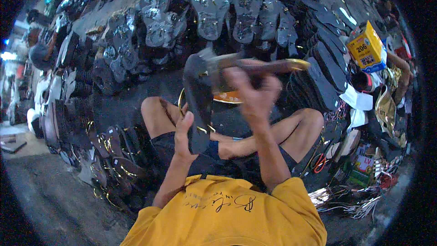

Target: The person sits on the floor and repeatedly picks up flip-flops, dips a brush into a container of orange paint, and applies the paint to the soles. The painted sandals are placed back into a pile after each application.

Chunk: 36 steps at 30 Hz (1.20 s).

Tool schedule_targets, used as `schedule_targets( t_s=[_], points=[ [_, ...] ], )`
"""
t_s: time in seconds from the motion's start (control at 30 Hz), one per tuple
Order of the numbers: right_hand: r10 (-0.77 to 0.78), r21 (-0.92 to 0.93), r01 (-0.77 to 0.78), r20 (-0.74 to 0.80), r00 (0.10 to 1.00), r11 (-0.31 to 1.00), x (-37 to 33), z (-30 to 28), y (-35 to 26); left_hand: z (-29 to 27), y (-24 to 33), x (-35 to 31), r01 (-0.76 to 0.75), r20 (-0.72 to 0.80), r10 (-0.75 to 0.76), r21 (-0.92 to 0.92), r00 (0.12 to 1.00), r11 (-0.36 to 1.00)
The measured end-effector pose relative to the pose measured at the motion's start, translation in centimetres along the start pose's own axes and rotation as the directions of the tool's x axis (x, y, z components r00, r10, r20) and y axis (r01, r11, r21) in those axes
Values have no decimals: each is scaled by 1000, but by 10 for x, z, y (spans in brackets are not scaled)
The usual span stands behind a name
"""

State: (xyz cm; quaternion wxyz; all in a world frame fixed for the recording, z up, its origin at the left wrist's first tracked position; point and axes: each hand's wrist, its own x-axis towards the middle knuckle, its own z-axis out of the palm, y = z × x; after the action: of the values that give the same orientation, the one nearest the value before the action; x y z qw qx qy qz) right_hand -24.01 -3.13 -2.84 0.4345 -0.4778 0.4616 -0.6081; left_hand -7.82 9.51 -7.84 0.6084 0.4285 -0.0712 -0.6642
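Note:
My left hand [184, 133] grips a dark sandal sole [196, 105] by its lower left edge, holding it upright over my lap. A thin gold strap [181, 98] loops out at the sole's left side, and gold bits show near its lower end. In my right hand [256, 89], blurred by motion, is a hammer [273, 67] with a dark handle and a yellow end pointing right. The hammer's head is smeared and overlaps the upper end of the sole; whether they touch I cannot tell. My right fingers are closed round the handle.
Behind my crossed legs, an orange dish [227, 97] is partly hidden. Rows of dark soles [209, 13] curve around the far side, with stacked soles [318, 64] at right. Gold-strapped sandals [114, 155] lie at left. A yellow box [368, 48] and pale strips [355, 202] are at right.

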Motion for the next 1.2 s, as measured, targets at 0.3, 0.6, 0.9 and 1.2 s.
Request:
schedule_targets(
  t_s=[0.3, 0.6, 0.9, 1.2],
  points=[
    [2, 10, -3, 111, 994, 1000, -19, -1, 15, 13, -6, -3, -54, 161, 64, -65, 985, 996],
    [127, 141, -126, 0, 992, 982, -6, -3, -22, 17, 15, 17, -69, 308, 165, -299, 937, 952],
    [-84, -151, 106, 144, 986, 983, -53, 3, -22, 14, 10, 58, 10, 528, 207, -379, 824, 925],
    [-262, -163, 274, 92, 961, 948, -52, 0, -14, 21, 5, 35, -290, 156, 294, -49, 943, 956]
  ],
)
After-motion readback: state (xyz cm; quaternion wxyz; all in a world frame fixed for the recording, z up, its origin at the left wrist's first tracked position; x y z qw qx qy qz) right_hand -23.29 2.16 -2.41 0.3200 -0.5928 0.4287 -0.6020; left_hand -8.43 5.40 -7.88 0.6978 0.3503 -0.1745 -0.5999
